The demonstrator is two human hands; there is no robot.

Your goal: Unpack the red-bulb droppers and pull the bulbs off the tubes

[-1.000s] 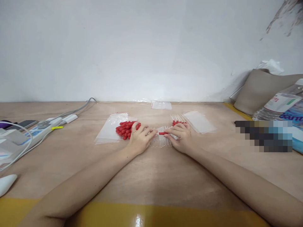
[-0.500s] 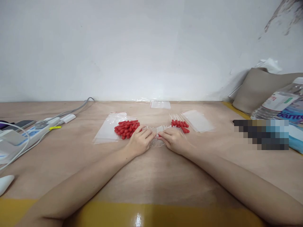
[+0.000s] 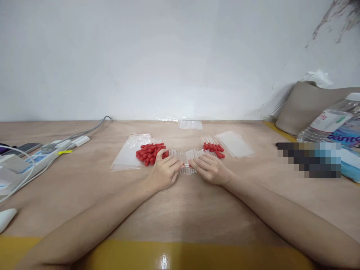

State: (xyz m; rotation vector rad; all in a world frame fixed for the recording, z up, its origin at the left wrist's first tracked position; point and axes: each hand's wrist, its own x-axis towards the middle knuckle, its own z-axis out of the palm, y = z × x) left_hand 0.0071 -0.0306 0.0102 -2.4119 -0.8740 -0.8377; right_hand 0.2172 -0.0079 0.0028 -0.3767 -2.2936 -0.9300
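My left hand (image 3: 165,170) and my right hand (image 3: 209,168) face each other over a row of clear thin tubes (image 3: 180,153), glass by their look. Both hands are closed, fingertips pinching opposite ends of one clear tube (image 3: 186,165) held level between them. Fingers hide its ends; a trace of red shows at the fingertips. Close to my left hand lies a pile of red rubber bulbs (image 3: 149,153). Beyond my right hand, several clear tubes fitted with red bulbs (image 3: 213,146) lie side by side, bulbs toward me.
Clear plastic bags lie at left (image 3: 123,153), at right (image 3: 234,143) and near the wall (image 3: 190,125). A power strip (image 3: 30,161) with cables stands at far left, a white object (image 3: 7,219) nearer me. A water bottle (image 3: 323,122) and blue packet (image 3: 350,165) are at right.
Both hands have shifted slightly and their fingertips have tilted together. The red piece seen by my right fingertips is now mostly hidden, and a clear tube shows between the hands.
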